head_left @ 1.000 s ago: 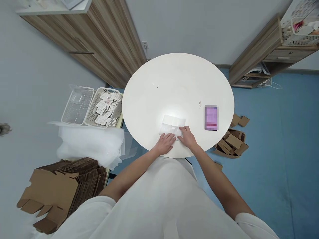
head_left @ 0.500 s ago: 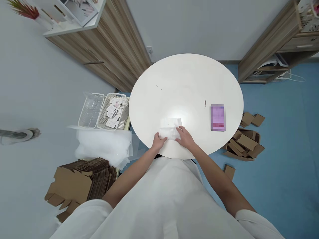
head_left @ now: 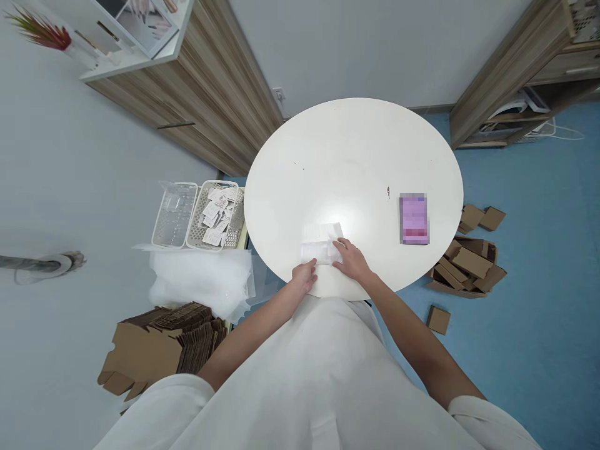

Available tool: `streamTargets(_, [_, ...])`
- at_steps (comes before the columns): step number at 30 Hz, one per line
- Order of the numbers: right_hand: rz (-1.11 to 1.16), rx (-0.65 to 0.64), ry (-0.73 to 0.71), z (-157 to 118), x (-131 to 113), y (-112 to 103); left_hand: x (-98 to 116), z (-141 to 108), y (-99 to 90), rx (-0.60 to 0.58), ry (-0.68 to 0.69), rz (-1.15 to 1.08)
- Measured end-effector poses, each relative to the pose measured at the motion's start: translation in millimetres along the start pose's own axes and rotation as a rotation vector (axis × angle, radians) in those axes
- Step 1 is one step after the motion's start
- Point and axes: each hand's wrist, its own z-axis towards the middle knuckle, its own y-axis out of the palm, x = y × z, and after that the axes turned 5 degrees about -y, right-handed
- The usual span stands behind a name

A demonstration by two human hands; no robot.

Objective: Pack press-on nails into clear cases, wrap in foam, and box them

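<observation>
Near the front edge of the table lies a sheet of thin white packing wrap (head_left: 323, 232), its near part folded over into a flat bundle. What the fold contains is hidden. At the bundle's right end is my right hand (head_left: 351, 259), its fingers on top and its thumb at the near edge, gripping the wrap. My left hand (head_left: 304, 275) is just below the near left edge, fingers loosely bent and apart, the thumb close to the wrap. It holds nothing that I can see.
The white oval table (head_left: 347, 156) bears a blurred purple box (head_left: 414, 219) on the right. At left are a basket of cards (head_left: 215, 215), a second basket (head_left: 175, 215), white wrap sheets (head_left: 201, 281) and flattened cartons (head_left: 145, 356). Small cardboard boxes (head_left: 469, 262) lie on the floor at right.
My left hand has come off the bundle's left end and shifted slightly right and toward me. My right hand stays at the right end. The whole view has tilted a little.
</observation>
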Motion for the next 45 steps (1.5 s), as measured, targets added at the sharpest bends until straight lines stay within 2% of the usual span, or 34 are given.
streamTargets(4, [-0.003, 0.0, 0.002, -0.4, -0.1, -0.8, 13.7, 3.9, 4.9, 0.025, -0.015, -0.066])
streamTargets(7, [-0.005, -0.003, 0.008, -1.3, -1.9, -1.2, 22.6, 3.6, 3.4, -0.085, 0.04, -0.036])
streamTargets(10, [-0.013, 0.007, 0.035, -2.2, -5.0, 0.9, 25.8, 0.6, 1.4, -0.246, 0.181, 0.176])
streamTargets(12, [-0.016, 0.032, 0.075, -2.1, -7.4, 3.3, 25.5, -1.8, 4.0, -0.314, 0.301, 0.33])
streamTargets(16, [0.021, 0.039, 0.154, 0.8, -10.8, 5.9, 21.4, -6.0, 20.9, -0.342, 0.489, 0.58])
streamTargets(21, [0.135, -0.017, 0.173, 1.8, -7.3, -1.5, 12.3, -11.5, 37.2, -0.366, 0.601, 0.798])
streamTargets(26, [0.366, 0.042, 0.27, 3.8, -6.6, -7.8, 0.3, -19.2, 29.4, -0.478, 0.783, 0.884])
streamTargets(31, [0.26, 0.172, 0.38, 12.3, -15.2, -1.1, 0.5, -24.0, 19.6, -0.62, 0.934, 0.972])
streamTargets(33, [0.232, 0.188, 0.373, 13.6, -15.7, 1.7, 6.4, -22.3, 15.9, -0.624, 0.973, 0.978])
streamTargets(37, [0.25, 0.169, 0.325, 13.2, -10.2, 2.3, 18.7, -15.1, 11.9, -0.526, 1.061, 0.971])
streamTargets(39, [0.267, 0.151, 0.307, 11.3, -7.0, 0.9, 20.7, -12.8, 12.8, -0.563, 1.084, 1.001])
streamTargets(42, [0.292, 0.139, 0.253, 2.8, -3.6, -2.5, 18.4, -13.8, 15.6, -0.6, 1.079, 1.027])
streamTargets(45, [0.212, 0.157, 0.124, -11.8, -1.1, -6.7, 15.6, -18.4, 17.3, -0.58, 1.02, 1.0])
